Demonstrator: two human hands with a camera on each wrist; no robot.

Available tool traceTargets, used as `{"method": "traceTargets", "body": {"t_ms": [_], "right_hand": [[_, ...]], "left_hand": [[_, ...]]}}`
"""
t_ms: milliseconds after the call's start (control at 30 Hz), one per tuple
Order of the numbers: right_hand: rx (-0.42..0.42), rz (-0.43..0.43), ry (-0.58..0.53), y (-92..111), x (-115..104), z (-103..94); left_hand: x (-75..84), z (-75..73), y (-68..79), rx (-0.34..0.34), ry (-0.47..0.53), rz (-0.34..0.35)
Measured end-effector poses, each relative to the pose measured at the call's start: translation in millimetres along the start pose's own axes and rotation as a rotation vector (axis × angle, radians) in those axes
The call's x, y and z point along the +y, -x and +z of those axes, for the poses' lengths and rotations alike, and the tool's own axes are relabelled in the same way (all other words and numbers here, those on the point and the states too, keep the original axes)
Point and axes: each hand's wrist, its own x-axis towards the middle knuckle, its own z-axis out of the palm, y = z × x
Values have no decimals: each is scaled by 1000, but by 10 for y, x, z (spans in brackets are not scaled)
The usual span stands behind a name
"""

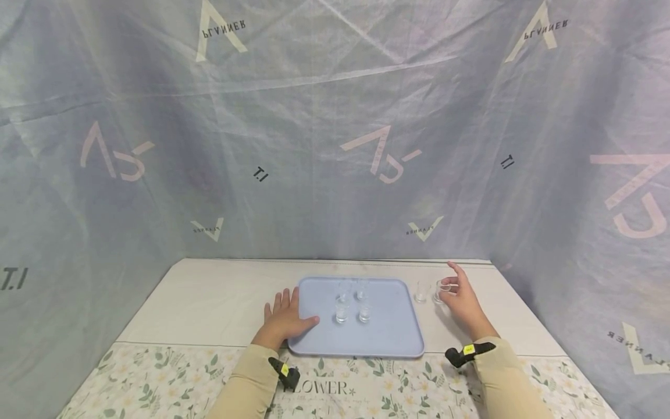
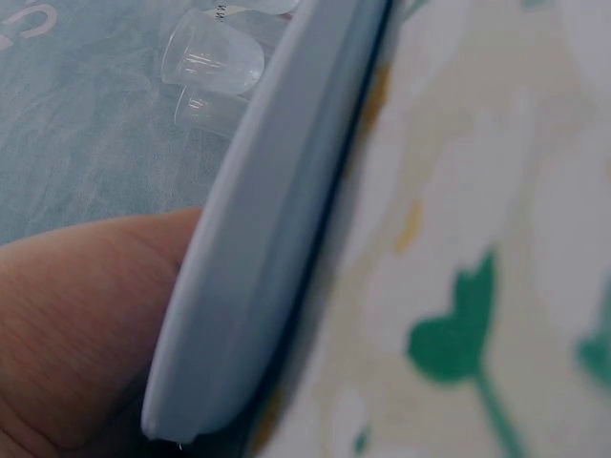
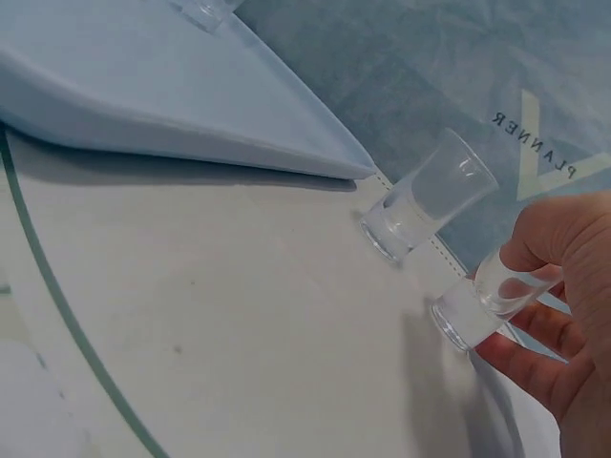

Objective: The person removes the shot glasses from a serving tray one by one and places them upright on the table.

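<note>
A light blue tray [image 1: 324,343] lies on the table with several small clear shot glasses [image 1: 341,314] standing on it. My left hand [image 1: 285,321] rests at the tray's left edge, fingers spread, its thumb lying over the rim. To the right of the tray, my right hand [image 1: 463,302] pinches a clear shot glass [image 3: 465,315] between thumb and fingers, with the index finger raised. Whether that glass's base touches the table is hard to tell. Another shot glass [image 1: 421,293] stands upright between the tray and the right hand.
A white cloth with a flowered front band [image 1: 157,378] covers the table. Grey-blue printed sheeting [image 1: 314,192] hangs behind and at both sides. A black wrist strap [image 1: 470,352] is on each sleeve.
</note>
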Motion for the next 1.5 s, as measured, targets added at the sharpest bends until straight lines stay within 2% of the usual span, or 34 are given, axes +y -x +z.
{"method": "traceTargets", "body": {"t_ms": [367, 467, 600, 733, 1033, 1267, 1500], "right_hand": [[-20, 33, 48, 4, 4, -9], [-39, 40, 32, 0, -42, -30], [-34, 0, 35, -30, -156, -49], [7, -62, 66, -71, -301, -20], [36, -141, 4, -107, -577, 183], [0, -194, -69, -90, -841, 380], [-22, -224, -201, -60, -916, 614]], "left_hand": [[19, -8, 10, 1, -6, 4], [18, -5, 7, 1, -6, 5], [19, -14, 12, -2, -3, 4], [17, -23, 19, -5, -3, 3], [0, -20, 32, -3, 10, 5], [-17, -5, 10, 3, 3, 8], [-10, -7, 25, 7, 7, 11]]}}
